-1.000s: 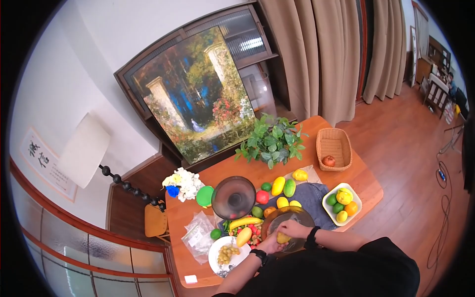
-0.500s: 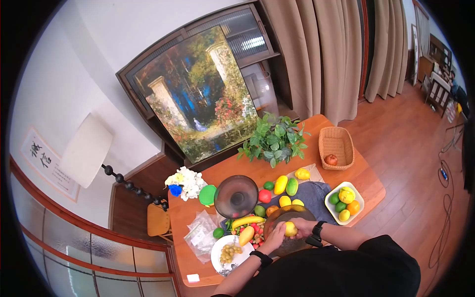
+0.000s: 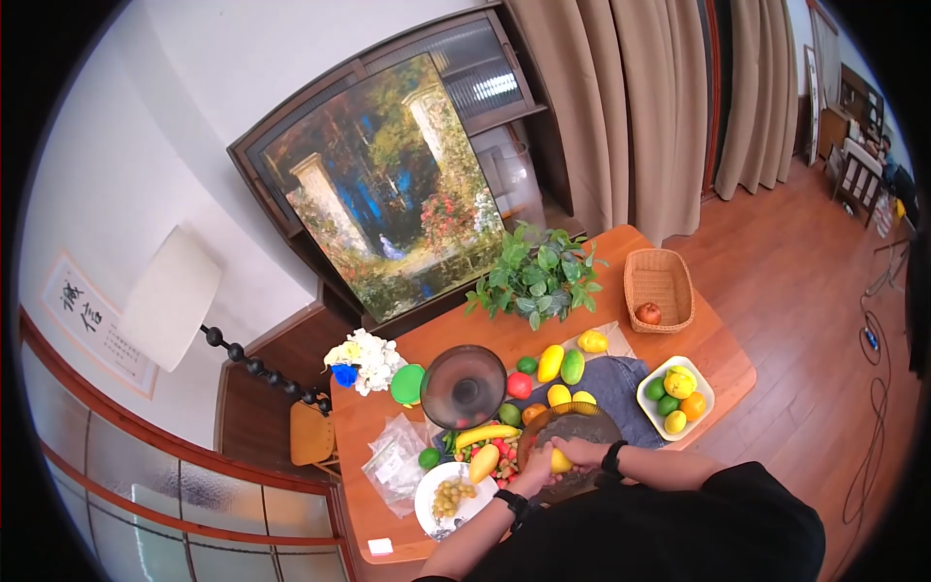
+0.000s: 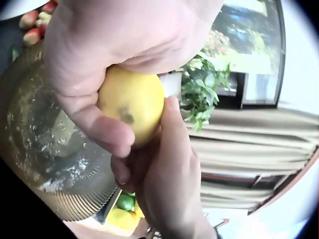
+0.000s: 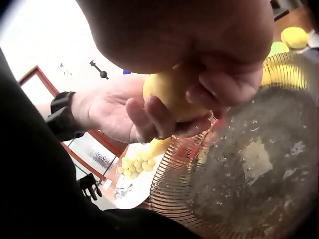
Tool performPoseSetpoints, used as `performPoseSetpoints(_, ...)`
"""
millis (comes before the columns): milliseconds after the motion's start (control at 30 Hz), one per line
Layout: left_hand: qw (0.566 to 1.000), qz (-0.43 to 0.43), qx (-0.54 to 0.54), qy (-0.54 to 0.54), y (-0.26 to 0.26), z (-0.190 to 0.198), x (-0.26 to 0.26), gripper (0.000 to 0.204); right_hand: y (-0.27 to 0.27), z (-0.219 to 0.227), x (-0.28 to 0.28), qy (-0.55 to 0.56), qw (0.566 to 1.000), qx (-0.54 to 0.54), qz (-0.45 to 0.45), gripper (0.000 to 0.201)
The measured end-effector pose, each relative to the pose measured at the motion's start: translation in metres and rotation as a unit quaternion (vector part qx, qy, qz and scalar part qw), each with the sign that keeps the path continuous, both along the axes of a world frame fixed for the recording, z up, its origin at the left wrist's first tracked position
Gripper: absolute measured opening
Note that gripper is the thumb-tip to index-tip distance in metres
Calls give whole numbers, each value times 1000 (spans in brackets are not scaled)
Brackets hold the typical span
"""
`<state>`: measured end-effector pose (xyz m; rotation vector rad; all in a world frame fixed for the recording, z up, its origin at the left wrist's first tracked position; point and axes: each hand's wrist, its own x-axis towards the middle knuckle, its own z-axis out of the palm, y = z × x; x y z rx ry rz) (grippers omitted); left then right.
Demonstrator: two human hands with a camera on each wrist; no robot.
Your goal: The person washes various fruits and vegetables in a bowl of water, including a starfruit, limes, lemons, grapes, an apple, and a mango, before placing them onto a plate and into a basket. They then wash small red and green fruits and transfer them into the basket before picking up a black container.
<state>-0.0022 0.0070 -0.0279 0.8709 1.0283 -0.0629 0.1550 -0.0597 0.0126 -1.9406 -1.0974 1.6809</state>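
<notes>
Yellow fruit (image 4: 134, 102) gripped by both hands (image 4: 112, 45), curled round it, above ribbed glass bowl (image 5: 167, 199) holding water (image 5: 219, 164).

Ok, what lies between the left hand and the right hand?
A yellow fruit, between the left hand and right hand, touching both; the left wrist view shows it.

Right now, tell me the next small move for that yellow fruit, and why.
I would probably lower the yellow fruit a little into what looks like water: the hands hold it above the ribbed bowl, and a dark patch shows on its skin, which may want rinsing.
</notes>
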Motion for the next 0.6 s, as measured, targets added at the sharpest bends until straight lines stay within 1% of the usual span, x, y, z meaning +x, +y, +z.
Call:
performPoseSetpoints(33,990,-59,119,44,-8,20,7,58,3,-6,4,166,982,-88,-24,67)
performPoseSetpoints(67,961,-116,236,88,-12,32,13,55,7,-15,10,327,928,-172,-46,67)
performPoseSetpoints(100,919,-96,380,49,-19,17,12,53,12,-38,19,361,907,-215,9,58)
performPoseSetpoints(133,918,-95,381,51,-17,-1,8,53,12,-39,22,362,907,-214,11,58)
performPoseSetpoints(167,862,-136,489,-15,-12,-22,5,54,12,-36,26,379,894,-236,16,58)
performPoseSetpoints(200,787,-174,586,-82,-10,-25,4,55,12,-33,30,397,881,-258,20,57)
performPoseSetpoints(233,787,-173,586,-81,-9,-28,3,55,11,-26,30,378,893,-245,-11,57)
performPoseSetpoints(267,778,-150,599,-112,-7,-31,3,52,9,-27,26,378,893,-245,-10,57)
performPoseSetpoints(300,767,-127,612,-143,-3,-29,3,49,5,-32,20,334,927,-155,-74,56)
performPoseSetpoints(333,767,-128,612,-143,1,-14,3,49,4,-35,18,285,946,-63,-139,55)
performPoseSetpoints(367,905,-104,394,-122,1,15,3,44,5,-35,16,184,969,2,-163,56)
performPoseSetpoints(400,982,-74,150,-92,0,31,2,40,5,-33,13,184,969,1,-165,56)
performPoseSetpoints(433,990,7,67,-121,-7,27,3,40,4,-24,8,31,973,179,-141,54)
performPoseSetpoints(467,990,6,67,-121,-6,24,1,40,3,-16,3,-125,923,347,-109,53)
performPoseSetpoints(500,988,42,-36,-147,-3,31,0,46,-2,8,0,-129,922,354,-93,44)
performPoseSetpoints(533,973,77,-138,-171,2,37,0,52,-6,28,-5,-130,922,353,-95,44)
performPoseSetpoints(567,967,64,-210,-128,9,44,-1,64,-11,45,-9,-129,918,371,-64,40)
performPoseSetpoints(600,967,63,-212,-128,12,40,-4,64,-13,54,-9,-127,912,388,-32,37)
